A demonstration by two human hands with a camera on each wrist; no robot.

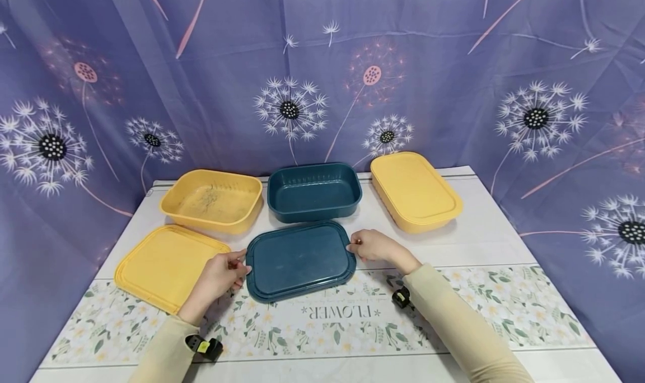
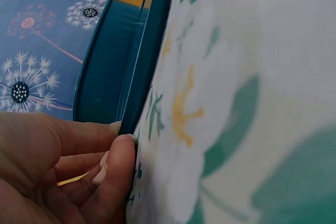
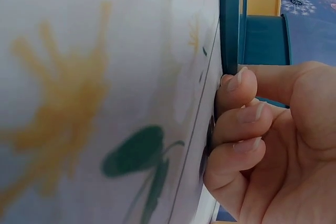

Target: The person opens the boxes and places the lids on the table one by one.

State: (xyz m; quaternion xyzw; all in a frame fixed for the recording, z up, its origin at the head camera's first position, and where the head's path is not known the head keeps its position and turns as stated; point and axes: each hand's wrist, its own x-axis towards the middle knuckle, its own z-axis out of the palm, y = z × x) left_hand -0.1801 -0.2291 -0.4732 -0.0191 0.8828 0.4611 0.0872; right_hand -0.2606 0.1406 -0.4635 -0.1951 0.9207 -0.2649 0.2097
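Note:
A dark blue rectangular lid (image 1: pixel 302 260) with rounded corners lies at the middle of the table, slightly tilted in the head view. My left hand (image 1: pixel 220 275) pinches its left end between thumb and finger, while the right hand (image 1: pixel 375 245) pinches its right end. The lid's edge (image 2: pixel 149 61) runs close along the tablecloth in the left wrist view. Just behind it stands an open dark blue box (image 1: pixel 314 192). A yellow lid (image 1: pixel 168 265) lies flat to the left, partly behind my left hand and wrist.
An open yellow box (image 1: pixel 211 201) stands at the back left, with dark marks on its floor. At the back right is a yellow box with its lid on (image 1: pixel 417 190). A purple dandelion curtain (image 1: pixel 322 52) hangs behind the table, which has a flowered cloth (image 1: pixel 478 304).

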